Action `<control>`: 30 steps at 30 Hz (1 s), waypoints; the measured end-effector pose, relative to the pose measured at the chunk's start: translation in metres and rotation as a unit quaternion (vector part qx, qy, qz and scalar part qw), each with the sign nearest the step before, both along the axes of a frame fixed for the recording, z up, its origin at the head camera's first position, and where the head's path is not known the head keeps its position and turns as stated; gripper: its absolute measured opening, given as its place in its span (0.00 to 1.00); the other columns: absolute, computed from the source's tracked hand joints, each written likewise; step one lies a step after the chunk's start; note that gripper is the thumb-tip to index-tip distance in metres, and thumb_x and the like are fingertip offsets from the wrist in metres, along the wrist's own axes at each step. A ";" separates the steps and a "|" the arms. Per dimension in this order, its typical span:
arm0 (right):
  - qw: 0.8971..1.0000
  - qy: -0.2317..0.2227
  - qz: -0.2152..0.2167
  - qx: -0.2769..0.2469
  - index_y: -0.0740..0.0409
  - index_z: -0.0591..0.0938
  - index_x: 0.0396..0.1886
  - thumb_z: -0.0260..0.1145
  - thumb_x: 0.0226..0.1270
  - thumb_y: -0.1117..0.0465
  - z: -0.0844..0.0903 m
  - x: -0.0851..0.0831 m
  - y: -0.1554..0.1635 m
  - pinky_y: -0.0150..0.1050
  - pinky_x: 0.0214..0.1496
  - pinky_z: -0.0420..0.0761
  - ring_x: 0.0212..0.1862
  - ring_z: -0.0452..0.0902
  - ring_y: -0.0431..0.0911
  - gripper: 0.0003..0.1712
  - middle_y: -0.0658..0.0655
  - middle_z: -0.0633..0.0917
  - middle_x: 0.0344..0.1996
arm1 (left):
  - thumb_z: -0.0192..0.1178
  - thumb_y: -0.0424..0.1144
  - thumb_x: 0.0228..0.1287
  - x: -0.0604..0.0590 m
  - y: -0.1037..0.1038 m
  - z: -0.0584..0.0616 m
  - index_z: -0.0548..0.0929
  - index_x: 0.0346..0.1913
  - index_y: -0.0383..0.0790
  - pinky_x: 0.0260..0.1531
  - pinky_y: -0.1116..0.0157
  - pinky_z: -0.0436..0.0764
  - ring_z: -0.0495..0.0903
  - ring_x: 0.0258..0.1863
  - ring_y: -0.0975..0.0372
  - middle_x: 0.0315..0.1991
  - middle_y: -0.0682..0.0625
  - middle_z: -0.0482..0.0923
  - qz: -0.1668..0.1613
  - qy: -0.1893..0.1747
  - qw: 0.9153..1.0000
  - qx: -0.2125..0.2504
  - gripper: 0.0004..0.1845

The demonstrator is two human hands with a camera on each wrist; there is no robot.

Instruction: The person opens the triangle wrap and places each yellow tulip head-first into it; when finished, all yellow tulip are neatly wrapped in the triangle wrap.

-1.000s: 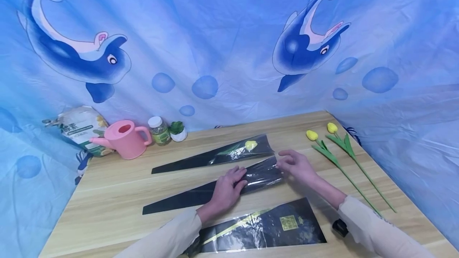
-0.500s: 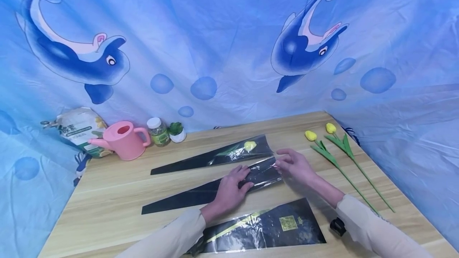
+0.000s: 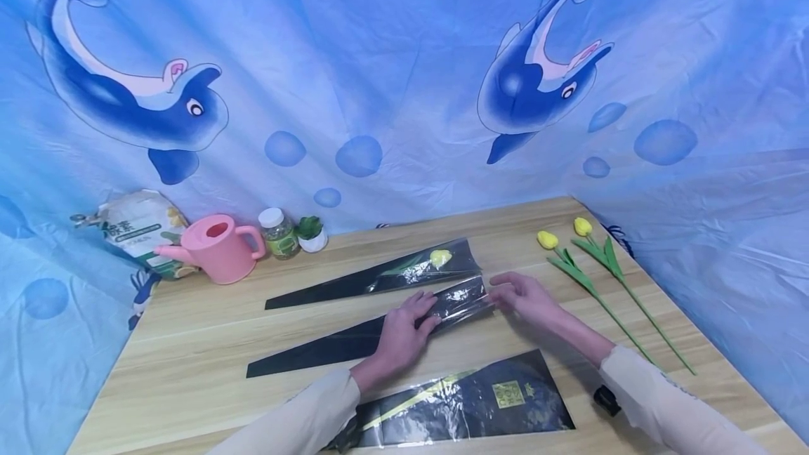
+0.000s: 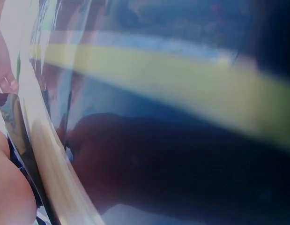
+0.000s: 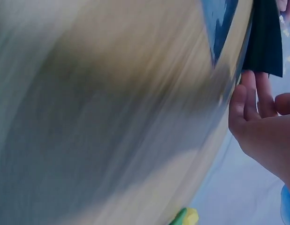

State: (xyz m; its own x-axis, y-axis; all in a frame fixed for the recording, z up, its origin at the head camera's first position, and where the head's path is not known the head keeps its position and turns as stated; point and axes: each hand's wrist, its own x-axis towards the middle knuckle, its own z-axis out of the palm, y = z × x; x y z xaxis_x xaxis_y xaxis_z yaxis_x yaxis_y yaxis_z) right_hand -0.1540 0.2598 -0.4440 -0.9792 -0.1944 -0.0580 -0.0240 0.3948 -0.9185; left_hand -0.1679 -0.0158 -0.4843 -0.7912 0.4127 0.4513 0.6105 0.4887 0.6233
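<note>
Across the middle of the head view lies a long black-and-clear flower sleeve (image 3: 373, 334) on the wooden table (image 3: 189, 343). On its wide part rests the left hand (image 3: 404, 328), fingers straight and close together, pressing it flat. At the sleeve's open end, right of centre, the right hand (image 3: 527, 297) touches the edge with loosely spread fingers. Just above lies a second sleeve holding a yellow tulip (image 3: 440, 257); two loose tulips (image 3: 588, 269) lie at the right.

Bright even overhead light, soft shadows, glare on plastic, wide-angle bending at edges, both wrist views heavily blurred
</note>
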 end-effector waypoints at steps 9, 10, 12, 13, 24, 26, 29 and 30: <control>0.997 0.053 -0.036 0.051 0.78 0.72 0.59 0.58 0.75 0.68 0.019 0.005 0.051 0.46 0.43 0.86 0.44 0.83 0.60 0.19 0.69 0.85 0.44 | 0.72 0.36 0.59 0.000 -0.001 -0.001 0.84 0.57 0.33 0.62 0.47 0.72 0.76 0.61 0.45 0.56 0.41 0.81 0.001 -0.005 1.000 -0.002 0.22; 0.995 0.064 -0.048 0.068 0.78 0.74 0.58 0.59 0.74 0.68 0.022 0.006 0.061 0.45 0.39 0.86 0.43 0.83 0.59 0.19 0.69 0.85 0.43 | 0.72 0.36 0.59 0.000 -0.001 -0.001 0.84 0.57 0.33 0.62 0.47 0.72 0.76 0.61 0.45 0.56 0.41 0.81 0.002 -0.005 1.000 -0.002 0.22; 0.988 0.080 -0.070 0.108 0.78 0.76 0.55 0.59 0.74 0.69 0.028 0.007 0.081 0.42 0.34 0.85 0.39 0.82 0.56 0.17 0.70 0.84 0.42 | 0.72 0.37 0.59 0.000 -0.002 -0.001 0.84 0.57 0.34 0.62 0.47 0.71 0.76 0.61 0.45 0.57 0.41 0.81 0.003 -0.007 1.000 -0.001 0.22; 0.986 0.079 -0.077 0.123 0.78 0.76 0.55 0.59 0.74 0.69 0.030 0.009 0.091 0.42 0.31 0.84 0.37 0.82 0.55 0.16 0.71 0.84 0.42 | 0.72 0.37 0.59 0.000 -0.002 -0.001 0.84 0.57 0.34 0.62 0.47 0.71 0.76 0.61 0.46 0.57 0.42 0.81 0.004 -0.007 1.000 -0.001 0.22; 0.986 -0.041 -0.058 0.154 0.83 0.73 0.50 0.57 0.71 0.73 0.030 0.022 0.159 0.46 0.33 0.86 0.35 0.81 0.51 0.14 0.63 0.83 0.34 | 0.72 0.36 0.59 -0.001 -0.004 -0.003 0.84 0.56 0.33 0.62 0.46 0.71 0.76 0.61 0.45 0.56 0.42 0.81 0.001 -0.001 1.000 0.003 0.22; 0.985 -0.040 -0.050 0.159 0.84 0.73 0.48 0.59 0.69 0.73 0.026 0.022 0.160 0.45 0.31 0.85 0.33 0.80 0.50 0.14 0.61 0.82 0.33 | 0.72 0.37 0.59 -0.001 -0.004 -0.004 0.84 0.56 0.34 0.62 0.47 0.71 0.76 0.62 0.46 0.56 0.42 0.81 0.001 0.001 1.000 0.002 0.22; 0.982 -0.021 -0.047 0.180 0.83 0.74 0.48 0.62 0.66 0.74 0.022 0.022 0.161 0.43 0.28 0.84 0.30 0.80 0.48 0.15 0.61 0.82 0.31 | 0.73 0.37 0.59 -0.001 -0.003 -0.004 0.85 0.56 0.35 0.62 0.47 0.72 0.76 0.61 0.46 0.55 0.43 0.82 0.003 0.004 1.000 0.000 0.22; 0.980 -0.014 -0.048 0.190 0.83 0.74 0.47 0.62 0.65 0.74 0.021 0.022 0.160 0.42 0.27 0.83 0.29 0.79 0.48 0.15 0.61 0.82 0.31 | 0.73 0.37 0.58 -0.001 -0.002 -0.004 0.85 0.56 0.35 0.61 0.47 0.72 0.77 0.61 0.46 0.55 0.43 0.82 0.003 0.005 1.000 0.001 0.22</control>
State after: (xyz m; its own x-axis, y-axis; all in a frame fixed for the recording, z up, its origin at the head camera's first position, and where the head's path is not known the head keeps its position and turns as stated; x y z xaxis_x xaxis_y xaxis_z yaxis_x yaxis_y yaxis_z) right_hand -0.1321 0.4203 -0.4232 -0.9888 -0.0611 -0.1364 0.0534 0.7081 -0.7040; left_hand -0.1686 -0.0182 -0.4882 -0.7893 0.4072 0.4597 0.6135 0.4908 0.6187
